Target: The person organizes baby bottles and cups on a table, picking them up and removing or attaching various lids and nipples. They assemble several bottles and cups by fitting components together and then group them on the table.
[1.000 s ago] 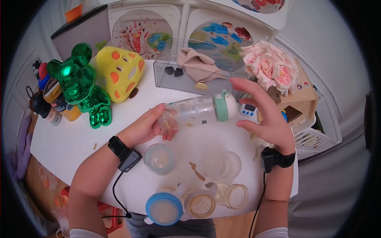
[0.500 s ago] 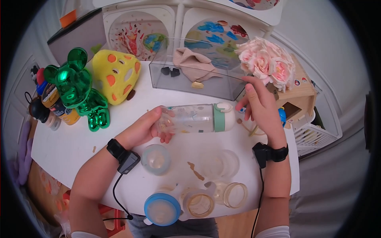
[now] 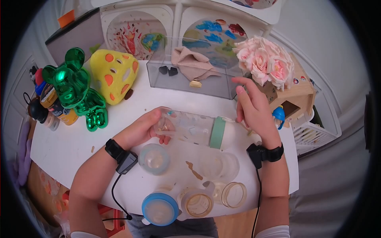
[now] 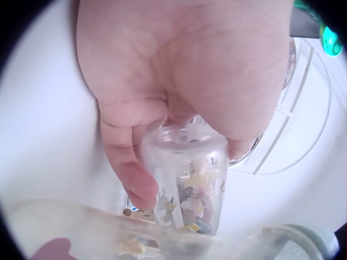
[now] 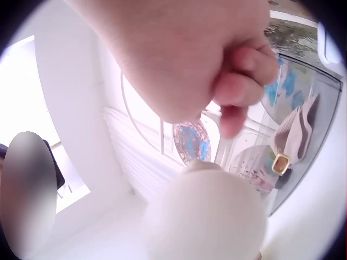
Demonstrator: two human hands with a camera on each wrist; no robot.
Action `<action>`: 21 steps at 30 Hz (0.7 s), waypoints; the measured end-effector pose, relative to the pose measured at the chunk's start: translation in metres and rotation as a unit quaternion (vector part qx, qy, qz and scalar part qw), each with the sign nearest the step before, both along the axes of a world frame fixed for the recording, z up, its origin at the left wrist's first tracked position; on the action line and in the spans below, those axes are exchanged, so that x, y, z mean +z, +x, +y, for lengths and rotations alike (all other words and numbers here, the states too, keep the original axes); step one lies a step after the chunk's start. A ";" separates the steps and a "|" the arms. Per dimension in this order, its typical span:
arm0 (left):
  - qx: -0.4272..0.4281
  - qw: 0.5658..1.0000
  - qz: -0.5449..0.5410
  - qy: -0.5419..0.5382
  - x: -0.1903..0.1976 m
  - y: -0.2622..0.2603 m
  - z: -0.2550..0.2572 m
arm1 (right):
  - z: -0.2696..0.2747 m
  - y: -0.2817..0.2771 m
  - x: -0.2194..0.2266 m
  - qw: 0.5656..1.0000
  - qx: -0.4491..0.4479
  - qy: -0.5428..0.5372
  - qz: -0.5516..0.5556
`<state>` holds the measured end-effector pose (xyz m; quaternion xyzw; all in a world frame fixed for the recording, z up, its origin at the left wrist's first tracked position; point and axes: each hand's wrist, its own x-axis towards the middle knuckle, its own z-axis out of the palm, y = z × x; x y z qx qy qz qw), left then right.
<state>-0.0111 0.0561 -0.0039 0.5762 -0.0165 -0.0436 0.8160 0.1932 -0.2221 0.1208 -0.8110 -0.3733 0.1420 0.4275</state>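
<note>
A clear bottle with a green collar and a white cap lies sideways above the table. The left hand grips its base end, thumb on top and fingers beneath; the left wrist view shows the bottle's base between thumb and fingers. Just beyond the cap, the right hand is raised, several fingers bent, nothing held. In the right wrist view the white cap is below the right hand, whose fingers curl partly. Whether that hand touches the cap is unclear.
Near the table's front edge stand a blue-rimmed bottle and clear jars. A clear case with a cloth is behind. Green bear figure and yellow plush stand left; pink flowers and a wooden box right.
The right hand has drawn inward and down, its fingers bending from a wide spread. The bottle's cap end has tilted down toward the person, while the left hand keeps its grip.
</note>
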 end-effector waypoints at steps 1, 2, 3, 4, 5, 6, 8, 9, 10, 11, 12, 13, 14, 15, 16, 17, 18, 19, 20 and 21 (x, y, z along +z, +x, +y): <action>-0.007 1.000 -0.003 0.019 -0.002 0.000 0.000 | -0.002 0.001 -0.001 1.000 -0.003 0.000 0.002; -0.012 0.999 -0.007 0.038 -0.003 0.001 0.000 | -0.003 0.004 -0.001 0.999 0.015 0.021 0.046; -0.012 0.999 -0.006 0.038 -0.001 0.001 -0.001 | -0.005 0.006 -0.001 0.995 0.033 0.041 0.090; 0.014 0.999 0.000 0.029 0.002 0.001 -0.005 | -0.004 0.011 -0.007 0.994 0.034 0.041 0.091; 0.041 0.999 0.005 0.019 0.003 0.001 -0.006 | -0.004 0.018 -0.018 0.993 0.086 0.079 0.024; 0.042 0.999 0.006 0.018 0.002 0.001 -0.004 | -0.002 0.018 -0.020 0.983 0.137 0.115 -0.044; 0.024 0.999 0.002 -0.045 -0.001 0.002 0.002 | -0.005 0.010 -0.013 0.977 0.182 0.093 -0.057; 0.024 0.999 0.002 -0.045 -0.003 0.003 0.003 | -0.004 0.005 -0.009 0.969 0.225 0.072 -0.071; 0.019 0.998 0.001 -0.063 -0.005 0.003 0.004 | -0.001 0.003 -0.009 0.969 0.224 0.071 -0.071; 0.014 0.997 0.000 -0.079 -0.005 0.004 0.006 | 0.001 0.000 -0.008 0.970 0.219 0.049 -0.097; 0.013 0.997 -0.001 -0.079 -0.005 0.003 0.006 | 0.003 -0.002 -0.008 0.969 0.214 0.026 -0.123; 0.022 0.996 0.004 -0.082 -0.005 0.003 0.005 | 0.005 -0.003 -0.010 0.969 0.213 0.026 -0.124; 0.030 0.996 0.009 -0.086 -0.004 0.003 0.005 | 0.008 -0.002 -0.014 0.972 0.203 0.051 -0.108; 0.029 0.996 0.008 -0.087 -0.004 0.003 0.004 | 0.009 -0.001 -0.019 0.974 0.194 0.076 -0.091; 0.040 0.996 0.005 -0.077 -0.004 0.002 0.004 | 0.009 0.001 -0.024 0.974 0.193 0.074 -0.091; 0.052 0.996 0.001 -0.068 -0.004 0.001 0.004 | 0.010 0.002 -0.030 0.974 0.183 0.106 -0.080; 0.052 0.996 0.001 -0.069 -0.006 0.001 0.006 | 0.010 0.004 -0.035 0.973 0.174 0.138 -0.069; 0.030 0.996 -0.010 -0.080 -0.008 0.001 0.008 | 0.010 0.005 -0.037 0.973 0.173 0.137 -0.069; 0.008 0.996 -0.020 -0.090 -0.009 0.001 0.010 | 0.011 0.006 -0.039 0.977 0.160 0.125 -0.061; 0.007 0.996 -0.020 -0.090 -0.010 0.001 0.011 | 0.011 0.006 -0.040 0.981 0.145 0.114 -0.054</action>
